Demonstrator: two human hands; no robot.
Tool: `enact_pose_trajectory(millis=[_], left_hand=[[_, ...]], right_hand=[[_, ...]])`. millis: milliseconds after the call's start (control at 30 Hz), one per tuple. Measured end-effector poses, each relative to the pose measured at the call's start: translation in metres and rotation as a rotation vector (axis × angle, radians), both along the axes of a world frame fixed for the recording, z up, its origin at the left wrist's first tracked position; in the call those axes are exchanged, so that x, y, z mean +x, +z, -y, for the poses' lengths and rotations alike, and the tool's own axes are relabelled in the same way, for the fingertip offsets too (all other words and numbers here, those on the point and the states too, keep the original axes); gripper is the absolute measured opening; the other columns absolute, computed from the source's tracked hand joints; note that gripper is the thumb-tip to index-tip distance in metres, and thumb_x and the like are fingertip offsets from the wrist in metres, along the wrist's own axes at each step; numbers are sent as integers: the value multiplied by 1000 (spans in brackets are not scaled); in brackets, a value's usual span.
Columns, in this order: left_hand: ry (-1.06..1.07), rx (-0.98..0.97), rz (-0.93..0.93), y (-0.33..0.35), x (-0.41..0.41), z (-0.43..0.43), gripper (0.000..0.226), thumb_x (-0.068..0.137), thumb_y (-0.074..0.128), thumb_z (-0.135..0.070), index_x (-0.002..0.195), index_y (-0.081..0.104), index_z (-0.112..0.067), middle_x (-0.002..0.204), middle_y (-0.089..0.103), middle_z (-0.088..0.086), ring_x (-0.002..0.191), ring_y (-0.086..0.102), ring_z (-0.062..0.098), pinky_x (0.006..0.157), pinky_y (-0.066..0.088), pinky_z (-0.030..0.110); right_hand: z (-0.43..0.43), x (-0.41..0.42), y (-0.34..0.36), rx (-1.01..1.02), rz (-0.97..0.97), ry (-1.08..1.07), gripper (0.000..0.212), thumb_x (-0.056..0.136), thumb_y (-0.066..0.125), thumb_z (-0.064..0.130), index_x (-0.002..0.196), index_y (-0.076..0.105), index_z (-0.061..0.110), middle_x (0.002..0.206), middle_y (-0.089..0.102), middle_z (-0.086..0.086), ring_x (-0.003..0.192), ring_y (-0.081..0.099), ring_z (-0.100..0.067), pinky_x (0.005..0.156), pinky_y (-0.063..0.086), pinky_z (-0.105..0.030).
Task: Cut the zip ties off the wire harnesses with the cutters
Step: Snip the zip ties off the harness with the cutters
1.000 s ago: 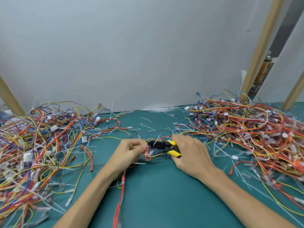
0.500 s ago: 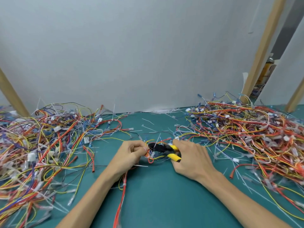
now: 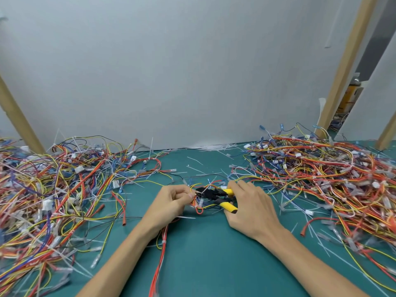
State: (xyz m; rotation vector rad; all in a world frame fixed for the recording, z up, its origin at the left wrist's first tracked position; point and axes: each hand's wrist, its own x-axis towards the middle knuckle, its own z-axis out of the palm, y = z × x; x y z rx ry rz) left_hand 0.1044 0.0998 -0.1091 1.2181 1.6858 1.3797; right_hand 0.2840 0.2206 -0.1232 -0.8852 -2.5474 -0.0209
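At the middle of the teal table (image 3: 214,258), my right hand (image 3: 250,209) grips the cutters (image 3: 216,197) by their yellow handles. The black jaws point left, toward my left hand (image 3: 171,202). That hand pinches a small wire harness (image 3: 201,207) of red, yellow and blue wires right at the jaw tips. A red and yellow strand of the harness (image 3: 161,251) trails toward me under my left forearm, with a white zip tie on it. Whether the jaws are closed on a tie is too small to tell.
A big tangle of coloured harnesses (image 3: 53,200) covers the left of the table, another heap (image 3: 327,179) the right. Cut white zip ties (image 3: 212,146) lie scattered along the grey back wall. Wooden posts (image 3: 15,116) (image 3: 345,65) rise at both sides.
Both hands stay together at the table's middle, with the cutters at the harness. The camera view has tilted slightly; the hands hold the same grips.
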Motion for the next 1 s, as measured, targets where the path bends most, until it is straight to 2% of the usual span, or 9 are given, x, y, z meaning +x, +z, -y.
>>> enact_pose_trajectory(millis=[200,300,367,467,533,667,767,900,1000], left_hand=[[-2,1,-2,1,0,0,27,97,51,-3,71,56,-10,44,36,-13,40,21,5,40,17,15],[-24,7,37,1,0,1,26,98,51,-3,73,56,-9,44,36,-12,38,24,5,40,20,15],[-50,9,58,3,-1,2,21,99,51,-5,79,58,-7,47,46,-11,37,37,6,41,26,15],[-116,-9,117,8,0,3,15,99,50,-9,91,61,-3,70,71,-4,55,66,11,47,39,15],[-138,1,200,9,4,1,14,98,51,-10,98,61,-1,86,75,2,77,74,18,55,50,17],[-124,79,264,4,17,-3,8,97,51,-5,102,57,-3,92,76,7,88,70,15,67,56,22],[-156,81,256,1,20,-6,5,97,48,0,98,52,-3,87,76,4,80,71,12,66,56,21],[-142,72,213,-2,20,-6,1,98,43,4,100,44,4,87,73,8,82,74,21,62,53,20],[-116,70,172,-4,19,-8,14,99,43,4,107,40,15,94,70,14,82,73,24,61,53,21]], right_hand=[[2,-1,0,-16,12,-26,26,75,55,48,78,40,27,61,35,13,70,54,-21,53,30,-31],[2,0,0,-8,-2,-46,30,74,50,54,76,41,25,61,42,11,66,53,-21,52,30,-31],[2,0,1,-17,-23,-53,31,73,50,54,76,42,25,64,47,9,66,52,-22,52,31,-31],[1,1,4,-41,-62,-66,31,72,53,53,76,41,24,67,53,6,66,52,-24,51,29,-32],[0,2,5,-67,-89,-64,29,72,53,51,77,42,25,69,57,6,68,54,-25,52,28,-32],[-3,3,7,-95,-87,-77,30,70,47,52,83,50,25,70,59,5,70,55,-25,55,32,-32],[-2,4,6,-57,-78,-71,31,70,46,53,81,49,24,66,53,7,64,48,-23,54,29,-31],[0,0,3,-27,-58,-54,28,74,54,51,82,44,27,73,57,7,72,57,-22,54,28,-31],[0,-1,1,-11,-69,-40,27,75,58,51,90,49,29,81,56,9,79,58,-21,58,33,-32]])
